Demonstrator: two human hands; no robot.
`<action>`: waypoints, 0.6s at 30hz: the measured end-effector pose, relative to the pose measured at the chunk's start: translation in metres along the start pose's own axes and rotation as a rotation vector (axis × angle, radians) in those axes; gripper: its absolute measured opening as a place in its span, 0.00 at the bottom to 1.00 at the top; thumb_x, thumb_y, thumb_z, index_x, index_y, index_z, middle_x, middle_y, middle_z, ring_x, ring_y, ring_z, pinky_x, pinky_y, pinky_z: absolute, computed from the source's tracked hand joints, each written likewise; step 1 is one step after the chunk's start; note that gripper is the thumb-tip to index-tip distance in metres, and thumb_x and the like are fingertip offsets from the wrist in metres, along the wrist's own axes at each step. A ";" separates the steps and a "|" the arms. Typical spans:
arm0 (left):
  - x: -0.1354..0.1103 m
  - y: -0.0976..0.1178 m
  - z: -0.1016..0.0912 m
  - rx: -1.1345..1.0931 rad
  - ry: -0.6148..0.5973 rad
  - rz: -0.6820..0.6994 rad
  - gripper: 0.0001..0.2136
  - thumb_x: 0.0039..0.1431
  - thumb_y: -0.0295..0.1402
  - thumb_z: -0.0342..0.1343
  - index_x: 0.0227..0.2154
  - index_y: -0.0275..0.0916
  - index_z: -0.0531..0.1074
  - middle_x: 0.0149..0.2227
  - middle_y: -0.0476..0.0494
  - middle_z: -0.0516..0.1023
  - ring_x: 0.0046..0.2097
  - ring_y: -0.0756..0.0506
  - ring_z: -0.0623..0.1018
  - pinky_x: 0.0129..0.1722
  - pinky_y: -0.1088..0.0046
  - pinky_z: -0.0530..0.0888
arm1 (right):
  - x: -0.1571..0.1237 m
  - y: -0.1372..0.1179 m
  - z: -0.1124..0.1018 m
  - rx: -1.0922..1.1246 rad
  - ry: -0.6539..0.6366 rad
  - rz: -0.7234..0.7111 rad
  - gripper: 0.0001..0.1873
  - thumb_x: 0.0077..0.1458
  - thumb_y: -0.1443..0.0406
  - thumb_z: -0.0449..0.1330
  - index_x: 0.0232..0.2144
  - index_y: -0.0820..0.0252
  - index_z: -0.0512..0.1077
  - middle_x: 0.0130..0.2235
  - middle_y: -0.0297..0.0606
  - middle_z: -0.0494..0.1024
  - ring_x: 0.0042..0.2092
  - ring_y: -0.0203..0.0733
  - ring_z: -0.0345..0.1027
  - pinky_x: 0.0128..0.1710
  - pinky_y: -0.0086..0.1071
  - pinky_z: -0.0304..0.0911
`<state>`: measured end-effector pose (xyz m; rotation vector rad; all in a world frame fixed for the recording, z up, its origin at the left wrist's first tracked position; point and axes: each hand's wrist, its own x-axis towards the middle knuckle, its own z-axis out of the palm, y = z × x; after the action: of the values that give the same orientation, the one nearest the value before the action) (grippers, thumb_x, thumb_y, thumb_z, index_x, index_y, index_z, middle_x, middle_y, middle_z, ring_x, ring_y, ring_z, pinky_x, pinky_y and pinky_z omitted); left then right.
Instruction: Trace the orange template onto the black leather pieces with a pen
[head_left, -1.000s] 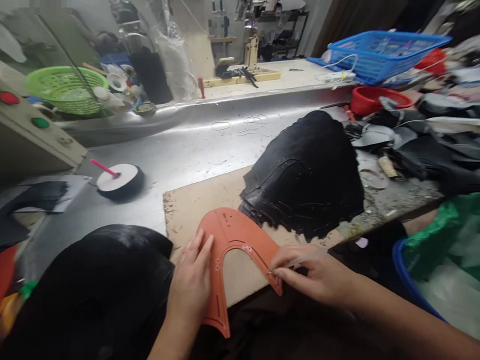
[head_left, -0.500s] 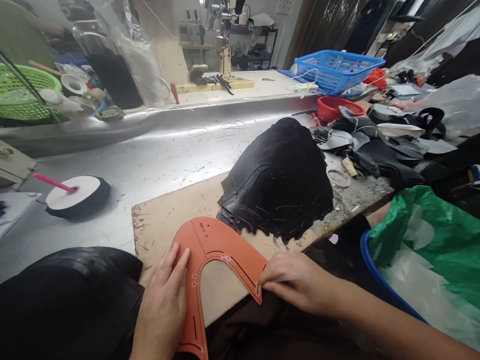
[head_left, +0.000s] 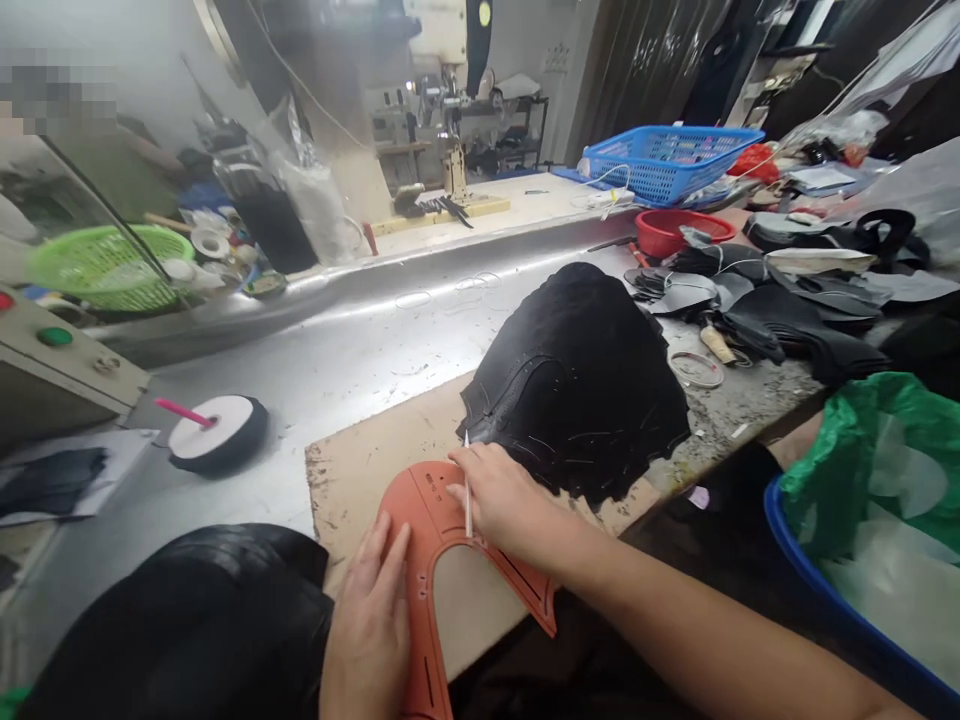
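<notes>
1. The orange template (head_left: 417, 497), a horseshoe-shaped pattern piece, lies flat on the cardboard board (head_left: 352, 470) at lower centre of the frame. Its arch points toward the upper part and its two legs run down toward the lower edge.
2. The left hand (head_left: 371, 630) lies spread and flat, palm down, on the template's left leg with the fingers stretched toward the arch. It grips nothing. This matches the frame half a second earlier.
3. The right hand (head_left: 502, 495) is pinched closed on a thin white pen (head_left: 466, 485), which stands nearly upright with its lower end at the arch of the template.
4. Change noted: half a second earlier the right hand sat at the tip of the template's right leg, lower right of centre. It is now up at the arch, and that leg (head_left: 525, 585) lies uncovered.
5. The black leather stack (head_left: 577, 385) sits just beyond the right hand at centre frame, overlapping the far edge of the board. Its place relative to the board is unchanged.
6. A second black pile (head_left: 187, 620) fills the lower left, beside the left wrist.
7. A white disc (head_left: 217, 430) with a pink stick rests on the metal bench (head_left: 337, 340) at centre left, well apart from both hands.
8. A green bag (head_left: 877, 460) in a blue tub sits at the right edge.
</notes>
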<state>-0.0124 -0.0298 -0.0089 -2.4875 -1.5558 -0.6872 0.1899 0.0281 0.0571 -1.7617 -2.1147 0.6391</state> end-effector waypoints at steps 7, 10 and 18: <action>-0.010 -0.032 0.016 0.024 0.051 0.132 0.28 0.56 0.24 0.46 0.60 0.47 0.58 0.56 0.45 0.71 0.52 0.44 0.74 0.46 0.69 0.74 | 0.018 -0.022 -0.013 0.074 -0.123 0.134 0.11 0.55 0.61 0.59 0.38 0.63 0.73 0.32 0.42 0.78 0.36 0.47 0.73 0.33 0.32 0.61; -0.014 -0.024 0.009 -0.021 0.051 0.074 0.27 0.57 0.26 0.47 0.60 0.49 0.57 0.57 0.47 0.69 0.53 0.45 0.74 0.46 0.72 0.74 | 0.006 -0.014 -0.026 0.235 -0.088 0.018 0.08 0.57 0.63 0.58 0.38 0.60 0.73 0.33 0.38 0.79 0.36 0.41 0.72 0.32 0.28 0.60; -0.006 -0.069 -0.103 0.073 0.170 -0.661 0.18 0.60 0.39 0.43 0.49 0.41 0.68 0.57 0.41 0.69 0.58 0.43 0.68 0.57 0.63 0.64 | 0.020 0.102 -0.162 0.193 0.543 0.302 0.16 0.54 0.56 0.58 0.40 0.61 0.74 0.45 0.38 0.77 0.46 0.40 0.68 0.40 0.41 0.53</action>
<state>-0.1072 -0.0374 0.0710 -1.7800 -2.2867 -0.8639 0.3540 0.0839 0.1407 -1.8919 -1.3992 0.3605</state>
